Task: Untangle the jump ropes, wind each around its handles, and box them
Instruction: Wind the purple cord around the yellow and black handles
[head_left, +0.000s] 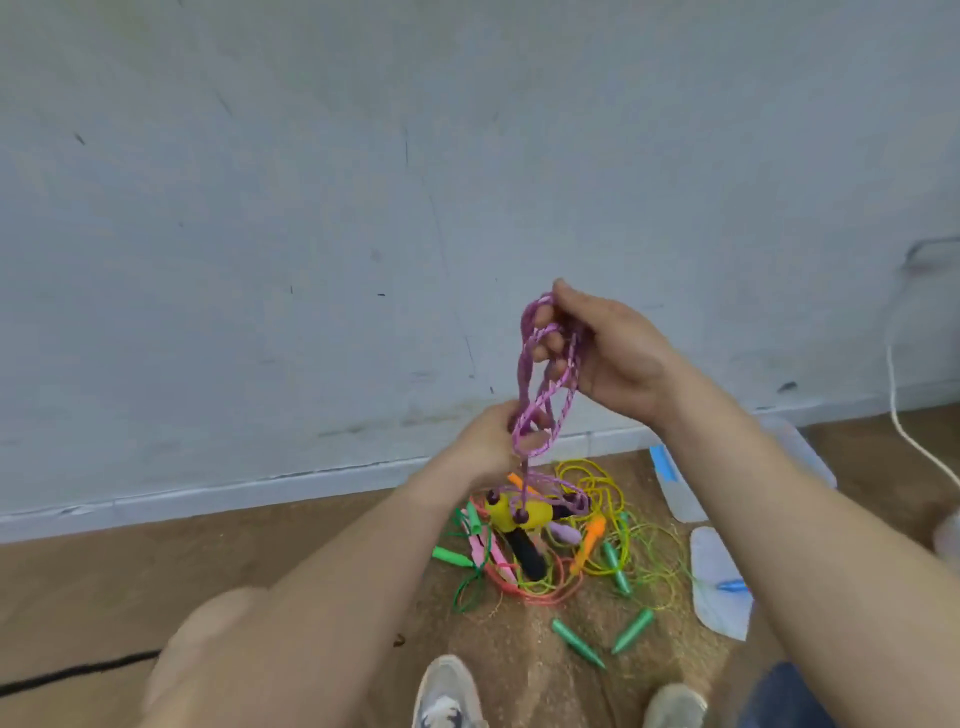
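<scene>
Our forearms (322, 597) and shoes (447, 696) fill the bottom edge; above them our right hand (608, 353) grips loops of purple jump rope (540, 395), and our left hand (485, 441), at seven o'clock of it, pinches the same rope. We judge the task barely begun: the rope trails into the tangled pile (550, 545) on the brown floor (234, 545), nothing looks wound, and the clear box (685, 493) sits at three o'clock of the pile, near a scuffed pale wall (311, 208).

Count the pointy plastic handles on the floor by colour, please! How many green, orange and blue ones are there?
Green cone-shaped plastic handles: 5
Orange cone-shaped plastic handles: 2
Blue cone-shaped plastic handle: 1
Total: 8, counting only the ones that plainly show; the tangle may hide more.
</scene>
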